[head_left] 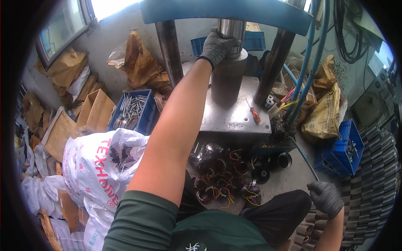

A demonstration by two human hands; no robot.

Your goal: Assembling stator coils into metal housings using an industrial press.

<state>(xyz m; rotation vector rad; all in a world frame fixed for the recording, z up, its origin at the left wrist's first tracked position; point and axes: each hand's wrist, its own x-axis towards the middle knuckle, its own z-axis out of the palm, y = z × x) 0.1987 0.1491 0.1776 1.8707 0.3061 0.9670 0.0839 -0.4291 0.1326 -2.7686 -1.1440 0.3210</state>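
Note:
My left hand [217, 47], in a grey glove, reaches up to the press. Its fingers curl round a shiny metal cylinder [231, 29] where that meets the pale top of a thick, dark steel cylinder [227, 81]; the far fingertips are hidden. The thick cylinder stands upright on the metal press bed [209, 119]. Down at the right, my gloved right hand [325, 199] is closed round the end of a thin dark lever rod [303, 157], which slants up toward the machine. An orange-handled screwdriver [254, 113] lies on the bed's right side.
Dark steel posts [169, 50] flank the press under a blue crossbeam [226, 11]. Motor parts with coloured wires [222, 180] crowd the floor below. A white sack [90, 167] and blue bin of metal rods [133, 108] stand left; another blue bin [341, 152] and stacked metal sleeves [370, 180], right.

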